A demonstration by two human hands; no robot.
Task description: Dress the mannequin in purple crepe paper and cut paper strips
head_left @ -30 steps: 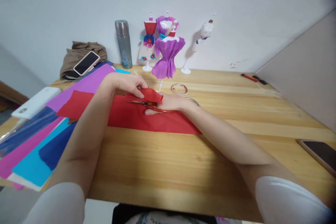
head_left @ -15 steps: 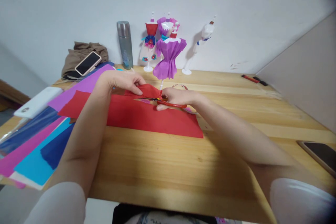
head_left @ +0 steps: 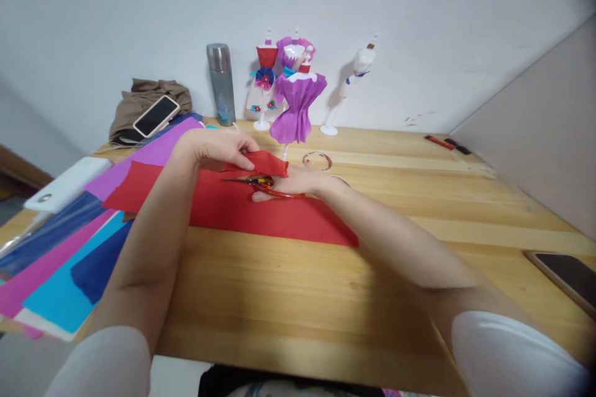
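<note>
In the head view, a red cloth (head_left: 265, 220) lies across the wooden tabletop (head_left: 279, 288), well in from the near edge, its long side roughly in line with that edge. The left hand (head_left: 228, 150) comes over the cloth with thumb and fingers together, clamped on a raised red strip (head_left: 267, 163); whether this strip is joined to the cloth below, I cannot tell. The right hand (head_left: 295, 181) is closed around the red handles of a pair of scissors (head_left: 261, 182), thumb on the near side, the other fingers largely hidden. The blades point toward the left edge, over the cloth and just below the raised strip; they look nearly together.

Beyond the right hand lies a clear ring (head_left: 318, 161). Along the far edge stand a grey flask (head_left: 221, 84), a small dress form in a purple dress (head_left: 298, 105), one with a red top (head_left: 267, 57), another partly hidden behind them, and a leaning white form (head_left: 364, 62). At the far left corner a phone (head_left: 157, 116) rests on a brown cloth (head_left: 135, 105). Purple, pink and blue sheets (head_left: 69, 288) spread along the left edge, beside a white slab (head_left: 67, 183). Markers (head_left: 440, 141) lie by the far right corner, and a second phone (head_left: 565, 279) by the right edge.
</note>
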